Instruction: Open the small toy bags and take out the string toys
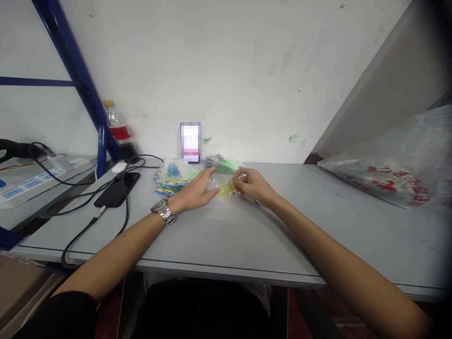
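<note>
A small clear packet with a yellow toy (pixel 226 189) lies on the grey table (pixel 247 235) between my hands. My left hand (pixel 193 192), a metal watch on its wrist, rests flat on the table with its fingers pressing the packet's left side. My right hand (pixel 251 185) pinches the packet's right edge with its fingertips. Just behind the hands sit a stack of packets with blue toys and colourful cards (pixel 171 178) and a green stack of packets (pixel 223 163).
A phone (pixel 190 141) leans upright against the wall. A dark phone on a cable (pixel 118 189), a white mouse (pixel 118 167), a bottle (pixel 116 127) and a power strip (pixel 24 186) are at left. A printed plastic bag (pixel 388 179) lies at right. Blue shelf frame (pixel 81 80) at left.
</note>
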`<state>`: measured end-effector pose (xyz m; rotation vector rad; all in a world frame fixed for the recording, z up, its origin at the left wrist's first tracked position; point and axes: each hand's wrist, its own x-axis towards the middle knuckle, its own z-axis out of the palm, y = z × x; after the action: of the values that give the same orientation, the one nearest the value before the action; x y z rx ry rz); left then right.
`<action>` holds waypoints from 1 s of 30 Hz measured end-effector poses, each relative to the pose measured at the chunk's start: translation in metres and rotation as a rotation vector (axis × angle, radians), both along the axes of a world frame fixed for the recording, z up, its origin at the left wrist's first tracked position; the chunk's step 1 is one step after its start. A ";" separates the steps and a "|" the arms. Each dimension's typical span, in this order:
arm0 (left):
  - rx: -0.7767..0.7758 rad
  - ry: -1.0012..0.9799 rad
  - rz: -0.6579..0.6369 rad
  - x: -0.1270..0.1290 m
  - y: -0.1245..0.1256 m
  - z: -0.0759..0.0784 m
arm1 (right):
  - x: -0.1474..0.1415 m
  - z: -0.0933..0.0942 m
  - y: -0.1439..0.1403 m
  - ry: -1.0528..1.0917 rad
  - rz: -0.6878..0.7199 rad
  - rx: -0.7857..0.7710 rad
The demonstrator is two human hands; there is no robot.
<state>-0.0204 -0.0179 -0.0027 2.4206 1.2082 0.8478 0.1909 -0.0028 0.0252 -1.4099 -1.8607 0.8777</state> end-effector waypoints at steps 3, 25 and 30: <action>0.041 -0.136 0.055 0.002 0.003 -0.002 | -0.001 0.004 -0.001 0.262 -0.072 -0.095; -0.347 -0.948 0.095 0.014 0.008 0.012 | -0.006 0.009 -0.006 0.673 -0.083 -0.301; -0.320 -0.985 0.069 0.014 0.009 0.011 | -0.006 0.006 -0.004 0.694 -0.033 -0.260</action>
<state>-0.0060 -0.0084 0.0080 1.3756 0.9071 1.4695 0.1849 -0.0073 0.0309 -1.0721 -1.2244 1.4128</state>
